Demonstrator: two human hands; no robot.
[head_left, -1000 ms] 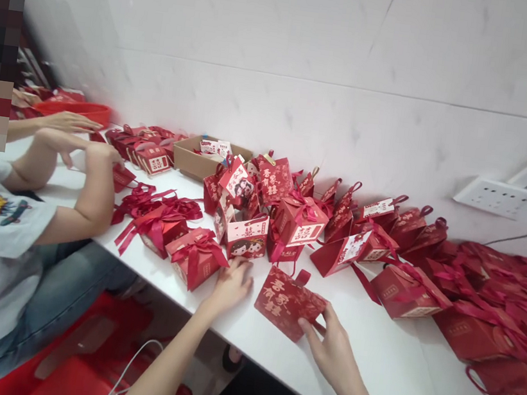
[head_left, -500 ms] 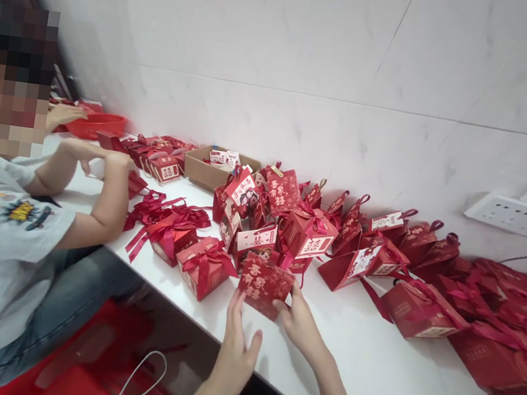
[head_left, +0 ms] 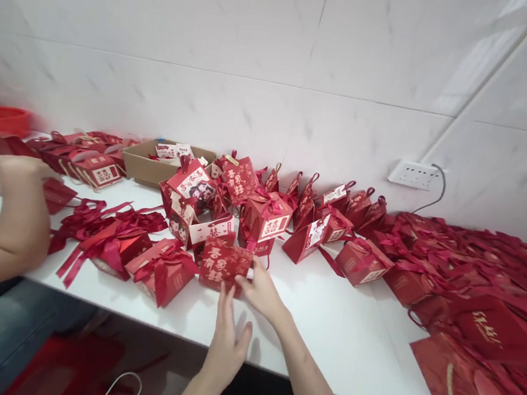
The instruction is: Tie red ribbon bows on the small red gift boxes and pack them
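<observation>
1 red box [head_left: 222,263], long side crosswise, pinched leftward of my right hand [head_left: 263,290]; left hand [head_left: 226,343], thumb apart, at near edge.

Gold-lettered gift box [head_left: 223,265]: shifted left since 1.0 s ago; gap to ribbon-tied box [head_left: 161,271] closed, lower front of cartoon-print box [head_left: 213,230] now covered.
Left hand [head_left: 227,342]: was by the ribbon-tied box, apart from the lettered one; fingertips now at the latter's lower edge.
Right hand [head_left: 263,293]: moved left with it.
View: swung right; co-worker [head_left: 21,211] cropped, head out; cord-handled red bag [head_left: 485,389] now shows its handle.
</observation>
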